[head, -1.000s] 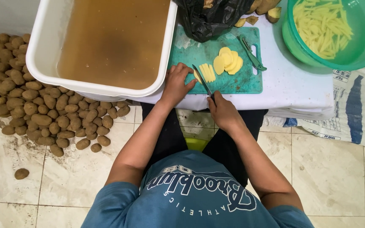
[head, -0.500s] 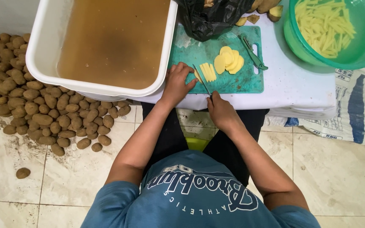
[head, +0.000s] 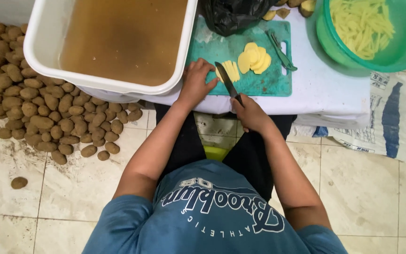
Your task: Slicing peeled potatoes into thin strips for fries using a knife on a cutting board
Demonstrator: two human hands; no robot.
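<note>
- My right hand (head: pixel 251 114) is closed round the handle of the knife (head: pixel 228 81), at the near edge of the table; the blade angles up and away over the green cutting board (head: pixel 222 49), its tip beside the stack of potato sticks (head: pixel 231 71); held that way, the edge meets the stack squarely, I judge.
- My left hand (head: pixel 196 83) lies on the board just left of the blade, fingers curled and fingertips at the stack, steadying it; it presses rather than grips.
- The two hands are apart, with the knife between them.
- The round potato slices (head: pixel 254 59) lie fanned just right of the sticks, mid-board, within reach; a green peeler (head: pixel 281 50) lies along the board's right edge, untouched.
- The green basin (head: pixel 402 51) of cut strips stands to the far right on the table; the white tub (head: pixel 43 47) of brown water stands to the left, touching the board's corner; a black bag (head: pixel 233 14) lies at the board's far edge.
- Unpeeled potatoes (head: pixel 38 108) are heaped on the floor at my left.
</note>
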